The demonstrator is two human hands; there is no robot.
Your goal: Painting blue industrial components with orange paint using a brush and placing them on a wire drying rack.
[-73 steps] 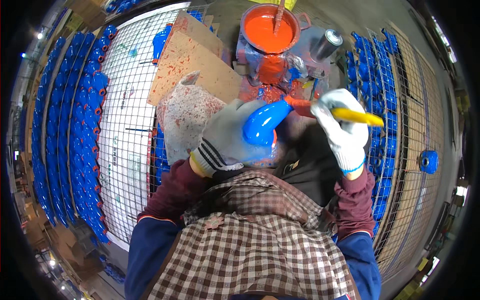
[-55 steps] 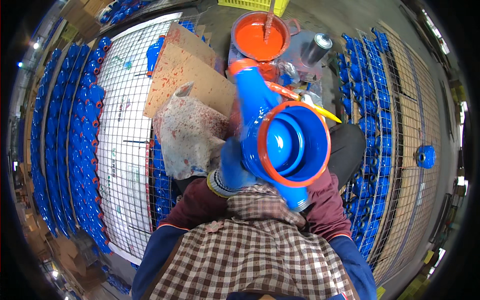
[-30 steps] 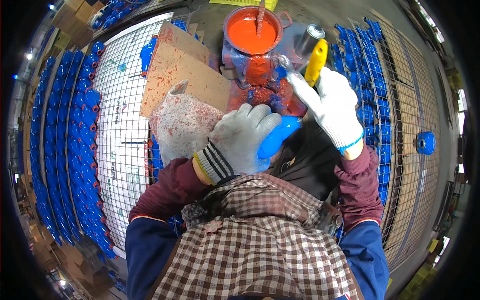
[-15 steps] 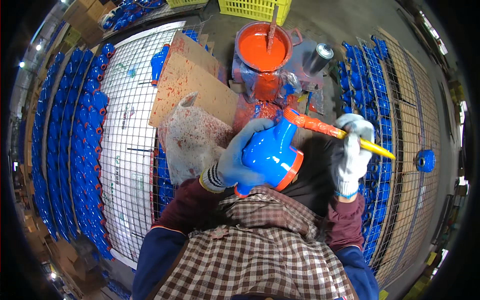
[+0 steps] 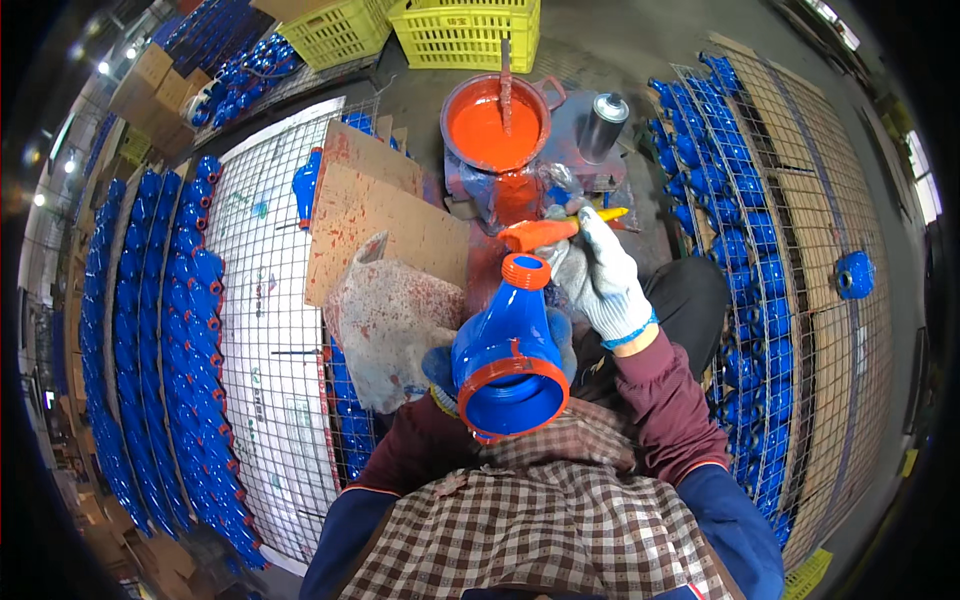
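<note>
A glossy blue pipe fitting [image 5: 505, 338] is held up in front of my apron, its wide open mouth facing me and its narrow neck pointing away. Orange-red paint rings the mouth and the neck's threaded end. My left hand [image 5: 438, 372], in a grey-white glove, grips the fitting from behind and below; most of that hand is hidden by the part. My gloved right hand [image 5: 607, 278] holds a paintbrush [image 5: 541, 235] with a yellow handle, just beyond the neck. Its bristles are coated orange-red and point left. Behind the brush stands a pot of orange-red paint [image 5: 496, 128] with a stick in it.
A spray can [image 5: 604, 128] stands right of the pot on a paint-stained stand. Paint-spattered cardboard [image 5: 385, 225] and a stained cloth [image 5: 390, 315] lie to the left. Wire-mesh racks [image 5: 265, 360] flank me, with rows of blue fittings [image 5: 190, 340]. Yellow crates [image 5: 465, 35] stand at the back.
The fitting has been turned so its mouth faces me and its neck points away. My right hand has moved left with the brush, from the right side to near the neck.
</note>
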